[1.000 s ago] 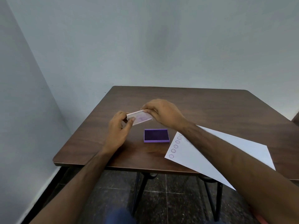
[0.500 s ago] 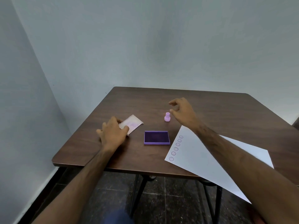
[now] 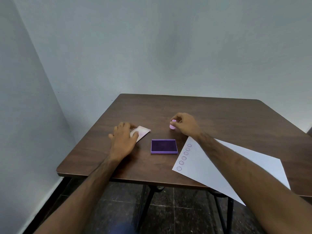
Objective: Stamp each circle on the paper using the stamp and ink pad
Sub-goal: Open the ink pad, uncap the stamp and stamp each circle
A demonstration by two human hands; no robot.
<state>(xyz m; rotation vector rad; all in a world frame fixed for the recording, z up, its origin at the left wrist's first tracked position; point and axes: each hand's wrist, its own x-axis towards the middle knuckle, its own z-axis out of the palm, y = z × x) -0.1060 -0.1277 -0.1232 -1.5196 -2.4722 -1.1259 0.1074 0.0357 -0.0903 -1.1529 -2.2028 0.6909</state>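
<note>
Both forearms bare to the frame edge, no sleeves, watch, rings or bands visible on left hand [image 3: 124,141] or right hand [image 3: 185,124]; fine hair on forearms; blurred blue clothing at 6 o'clock.

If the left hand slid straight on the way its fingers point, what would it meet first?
The left hand points up and right across the table. Its fingertips already rest on the lid; beyond that, the way looks free, though depth is unclear.
</note>
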